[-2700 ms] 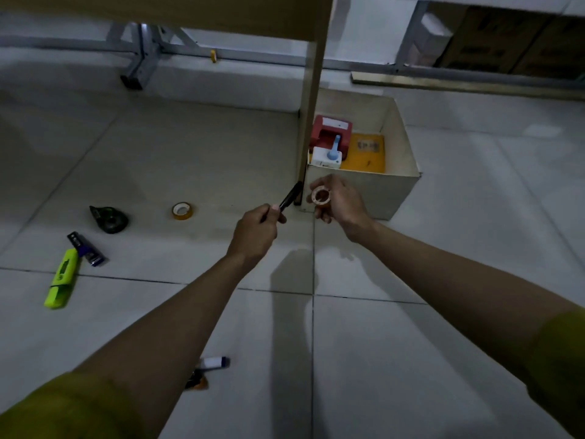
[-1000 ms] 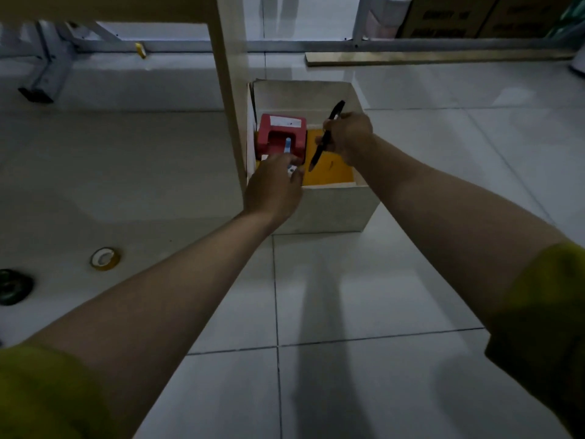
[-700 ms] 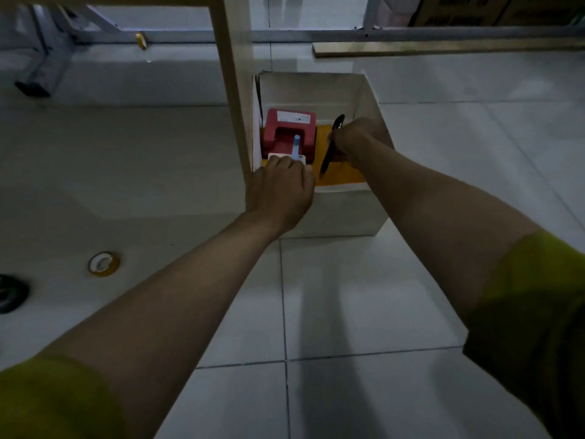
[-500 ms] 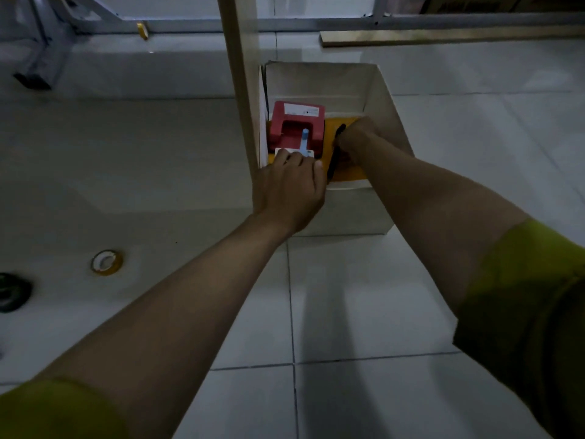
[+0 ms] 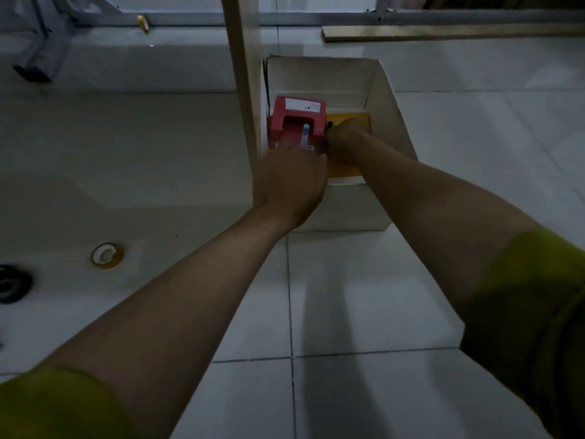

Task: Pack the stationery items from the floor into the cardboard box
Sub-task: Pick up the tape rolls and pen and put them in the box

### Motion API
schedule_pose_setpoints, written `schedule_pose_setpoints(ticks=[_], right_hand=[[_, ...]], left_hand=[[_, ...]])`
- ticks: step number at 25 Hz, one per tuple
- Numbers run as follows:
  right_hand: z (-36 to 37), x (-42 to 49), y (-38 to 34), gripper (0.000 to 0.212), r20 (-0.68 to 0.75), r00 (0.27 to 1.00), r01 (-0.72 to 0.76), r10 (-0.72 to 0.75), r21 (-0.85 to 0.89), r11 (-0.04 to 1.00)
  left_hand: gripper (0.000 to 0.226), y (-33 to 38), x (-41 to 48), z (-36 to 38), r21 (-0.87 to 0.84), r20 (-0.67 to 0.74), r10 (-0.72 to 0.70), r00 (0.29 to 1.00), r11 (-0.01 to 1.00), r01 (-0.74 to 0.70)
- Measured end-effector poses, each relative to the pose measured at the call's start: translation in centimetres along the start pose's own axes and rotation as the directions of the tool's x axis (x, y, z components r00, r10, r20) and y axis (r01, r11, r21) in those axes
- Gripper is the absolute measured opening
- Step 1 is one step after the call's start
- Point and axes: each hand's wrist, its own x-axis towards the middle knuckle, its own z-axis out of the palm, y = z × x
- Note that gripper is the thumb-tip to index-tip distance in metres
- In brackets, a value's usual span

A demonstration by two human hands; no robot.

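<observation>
- Both arms stretch out forward, bare below the yellow-green sleeves [image 5: 531,296].
- The left hand [image 5: 289,182] has its back up. Its fingers point away and down, and their tips are hidden.
- The right hand [image 5: 346,141] is just beside it, a bit farther out, with fingers curled round a black pen [image 5: 329,124].

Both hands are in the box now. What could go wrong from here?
1. The left hand and the right hand, gripping a black pen, crowd one corner of the cardboard box; either might knock the blue-tipped item against the red block.
2. The tape roll and a dark object lie far left on the floor, easy to miss.
</observation>
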Motion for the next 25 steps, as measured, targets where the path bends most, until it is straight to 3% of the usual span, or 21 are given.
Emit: schedule_pose_setpoints(ticks=[2, 5, 8, 12, 16, 19, 25], right_hand=[[-0.4, -0.9, -0.1, 0.039, -0.088, 0.996, 0.019, -0.026, -0.084, 0.996], [-0.8, -2.9, -0.6, 0.045, -0.152, 0.983, 0.109, -0.1, 0.056, 0.992], [-0.7, -5.5, -0.1, 0.05, -0.246, 0.945, 0.253, -0.215, 0.136, 0.958], [1.6, -10.2, 1.8, 0.039, -0.407, 0.79, 0.531, -0.459, 0.08, 0.843], [5.3, -15.6, 3.8, 0.055, -0.257, 0.712, 0.672, -0.653, -0.018, 0.74], [8.0, -18.0, 4.8, 0.063, -0.133, 0.625, 0.769, -0.769, -0.069, 0.636], [14.1, -20.4, 5.0, 0.063, 0.139, 0.568, 0.823, -0.811, -0.119, 0.556]], left_hand=[[0.061, 0.2, 0.0, -0.6, 0.02, 0.071, 0.001, 0.997, 1.0, -0.002], [0.053, 0.5, -0.1, -1.5, -0.064, 0.147, -0.024, 0.989, 0.997, 0.033], [0.047, 0.2, -1.7, -2.4, -0.231, 0.134, -0.011, 0.991, 0.972, 0.042], [0.055, -1.3, -5.4, -3.9, -0.248, 0.191, 0.054, 0.98, 0.969, -0.005], [0.054, -3.4, -8.9, -6.3, -0.241, 0.147, 0.093, 0.985, 0.969, -0.055], [0.053, -5.9, -11.5, -7.2, -0.222, 0.184, -0.011, 0.983, 0.974, 0.053], [0.054, -10.1, -18.2, -8.0, -0.206, 0.218, -0.202, 0.955, 0.947, 0.247]])
